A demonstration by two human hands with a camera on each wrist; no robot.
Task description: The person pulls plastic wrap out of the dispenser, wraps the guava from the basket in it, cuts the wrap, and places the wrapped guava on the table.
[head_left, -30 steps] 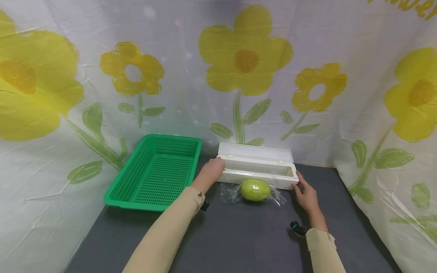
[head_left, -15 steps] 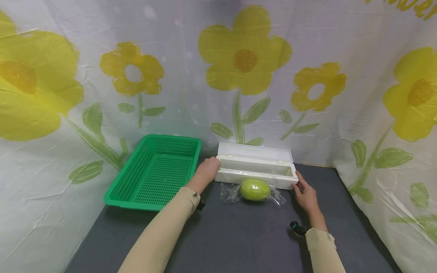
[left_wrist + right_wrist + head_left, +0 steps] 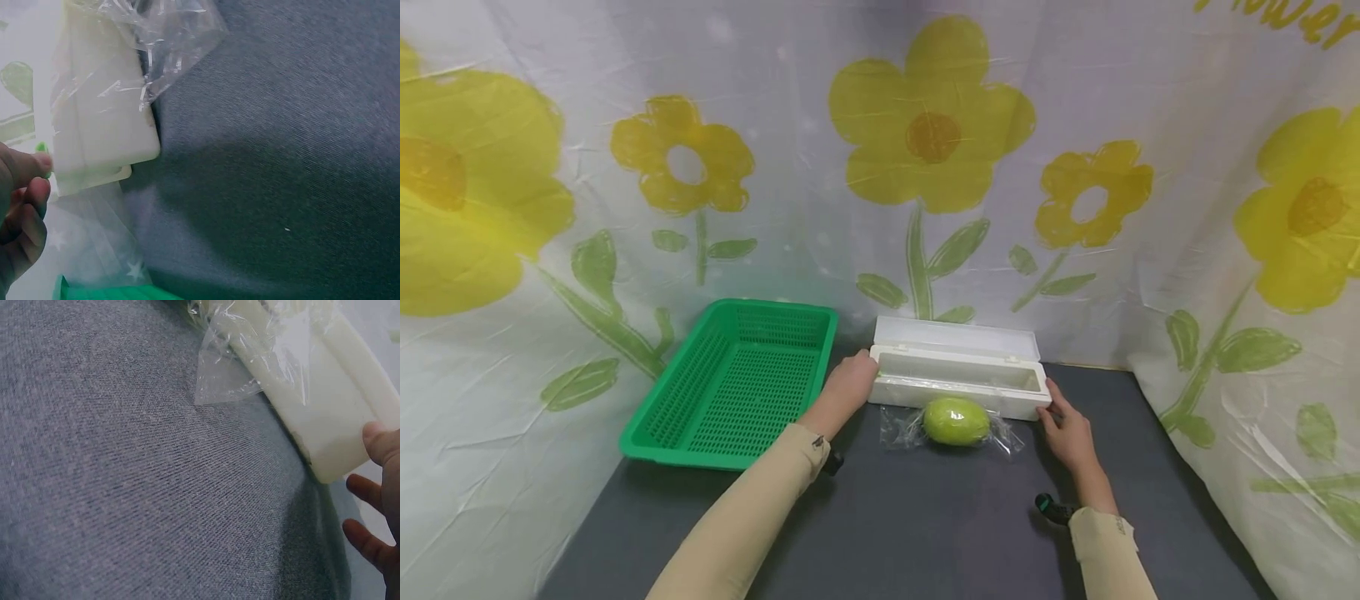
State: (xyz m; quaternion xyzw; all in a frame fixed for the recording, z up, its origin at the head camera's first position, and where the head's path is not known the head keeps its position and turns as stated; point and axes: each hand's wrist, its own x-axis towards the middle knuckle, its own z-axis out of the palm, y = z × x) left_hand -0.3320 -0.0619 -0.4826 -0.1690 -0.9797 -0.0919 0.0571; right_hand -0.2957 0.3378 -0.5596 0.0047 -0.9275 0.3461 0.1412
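A long white cling film dispenser [image 3: 955,398] lies at the back of the table, its lid [image 3: 955,337] raised. My left hand [image 3: 848,383] is at its left end, thumb and a finger pinching a small green slider [image 3: 42,148] at the box edge. At the opposite end, my right hand [image 3: 1069,429] touches the corner with fingers spread and fairly straight. A yellow-green oval fruit [image 3: 957,421] sits against the dispenser's front, wrapped in clear film [image 3: 901,429]. Loose film [image 3: 181,37] overlaps the box front in the left wrist view.
Left of the dispenser stands a green perforated plastic basket [image 3: 726,460]. A dark grey cloth [image 3: 925,525] covers the table. Behind and at both sides hangs a white sheet [image 3: 805,167] printed with yellow flowers.
My left hand has slid a little left along the dispenser to its end. My right hand stays at the right end; the fruit has not moved. The head view has shifted slightly.
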